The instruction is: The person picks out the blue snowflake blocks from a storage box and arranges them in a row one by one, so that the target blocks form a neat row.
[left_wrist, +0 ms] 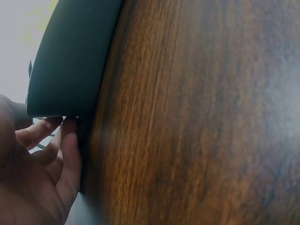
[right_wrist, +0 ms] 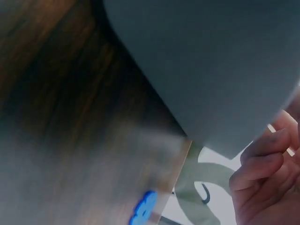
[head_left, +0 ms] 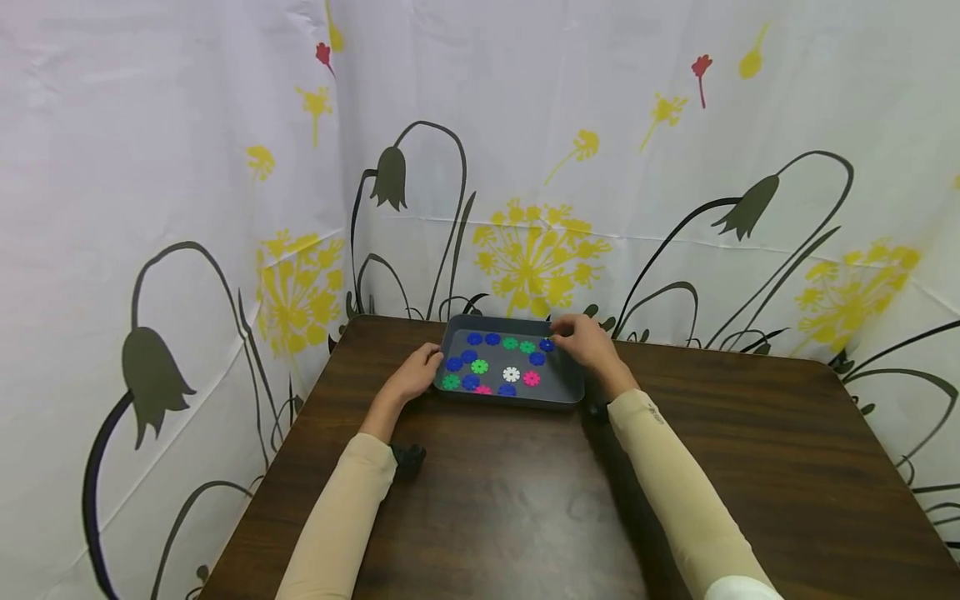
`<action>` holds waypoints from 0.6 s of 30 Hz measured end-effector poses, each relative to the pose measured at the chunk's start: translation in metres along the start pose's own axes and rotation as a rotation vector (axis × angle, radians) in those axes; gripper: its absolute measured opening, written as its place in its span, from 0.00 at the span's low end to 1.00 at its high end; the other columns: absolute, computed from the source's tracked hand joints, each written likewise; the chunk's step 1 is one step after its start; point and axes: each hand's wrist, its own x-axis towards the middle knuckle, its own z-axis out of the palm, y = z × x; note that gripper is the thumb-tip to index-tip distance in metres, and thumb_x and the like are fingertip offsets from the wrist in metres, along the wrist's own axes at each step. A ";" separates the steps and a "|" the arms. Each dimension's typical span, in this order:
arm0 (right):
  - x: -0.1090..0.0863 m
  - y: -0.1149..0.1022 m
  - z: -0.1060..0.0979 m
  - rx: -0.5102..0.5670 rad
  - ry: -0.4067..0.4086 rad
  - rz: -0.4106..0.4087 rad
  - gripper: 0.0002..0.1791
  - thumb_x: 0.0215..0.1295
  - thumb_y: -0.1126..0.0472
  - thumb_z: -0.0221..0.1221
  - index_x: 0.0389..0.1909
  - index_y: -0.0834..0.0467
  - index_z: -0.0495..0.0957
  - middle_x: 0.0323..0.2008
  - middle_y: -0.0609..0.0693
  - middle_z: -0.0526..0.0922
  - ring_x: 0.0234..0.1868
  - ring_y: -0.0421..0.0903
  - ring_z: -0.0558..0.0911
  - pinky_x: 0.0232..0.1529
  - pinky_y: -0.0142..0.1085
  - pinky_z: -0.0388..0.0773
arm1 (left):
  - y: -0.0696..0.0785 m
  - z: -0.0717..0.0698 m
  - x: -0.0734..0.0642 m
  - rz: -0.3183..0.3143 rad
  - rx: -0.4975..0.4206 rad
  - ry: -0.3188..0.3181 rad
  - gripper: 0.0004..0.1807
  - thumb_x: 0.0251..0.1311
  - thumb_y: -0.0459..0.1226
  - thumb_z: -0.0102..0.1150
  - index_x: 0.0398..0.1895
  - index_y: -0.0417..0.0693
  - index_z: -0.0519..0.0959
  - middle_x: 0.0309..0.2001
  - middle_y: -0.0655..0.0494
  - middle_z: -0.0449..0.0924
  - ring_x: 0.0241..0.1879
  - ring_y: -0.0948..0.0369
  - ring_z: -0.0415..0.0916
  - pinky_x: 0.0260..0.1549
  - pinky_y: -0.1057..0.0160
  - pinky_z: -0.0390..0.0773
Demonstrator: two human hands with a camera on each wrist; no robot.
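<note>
A dark grey rectangular tray [head_left: 555,390] lies near the table's far side, holding several flower-shaped plastic discs in blue, green, pink and white. My left hand [head_left: 414,373] grips the tray's left edge. In the left wrist view its curled fingers [left_wrist: 70,154] press against the tray's outer wall [left_wrist: 70,61]. My right hand [head_left: 588,343] is over the far right corner, fingers bent, tips at a blue disc [head_left: 547,344]. Whether they pinch it is too small to tell. In the right wrist view the tray wall [right_wrist: 211,70] hides the fingertips.
Another blue disc [right_wrist: 143,208] lies on the wooden table [head_left: 495,500] near its far edge, outside the tray. Behind the table hangs a white curtain [head_left: 525,100] printed with flowers.
</note>
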 end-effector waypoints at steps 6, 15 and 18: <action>0.005 -0.003 0.008 -0.076 -0.032 0.080 0.17 0.78 0.53 0.64 0.62 0.50 0.86 0.60 0.52 0.89 0.61 0.60 0.85 0.62 0.61 0.79 | -0.001 0.001 0.001 -0.004 -0.009 0.000 0.30 0.89 0.43 0.34 0.82 0.33 0.57 0.80 0.30 0.61 0.79 0.38 0.62 0.75 0.36 0.67; 0.007 -0.009 0.019 -0.188 -0.012 0.180 0.18 0.76 0.50 0.66 0.63 0.46 0.87 0.62 0.51 0.88 0.59 0.63 0.85 0.57 0.61 0.81 | 0.000 0.001 0.000 -0.005 -0.008 -0.010 0.30 0.89 0.45 0.35 0.82 0.35 0.58 0.77 0.32 0.65 0.69 0.41 0.72 0.67 0.39 0.75; 0.007 -0.011 0.020 -0.206 -0.010 0.178 0.19 0.75 0.50 0.66 0.63 0.46 0.87 0.63 0.52 0.87 0.59 0.64 0.85 0.56 0.61 0.81 | -0.002 -0.001 0.000 -0.009 -0.007 -0.010 0.30 0.89 0.45 0.35 0.82 0.36 0.59 0.75 0.33 0.68 0.64 0.43 0.75 0.59 0.43 0.81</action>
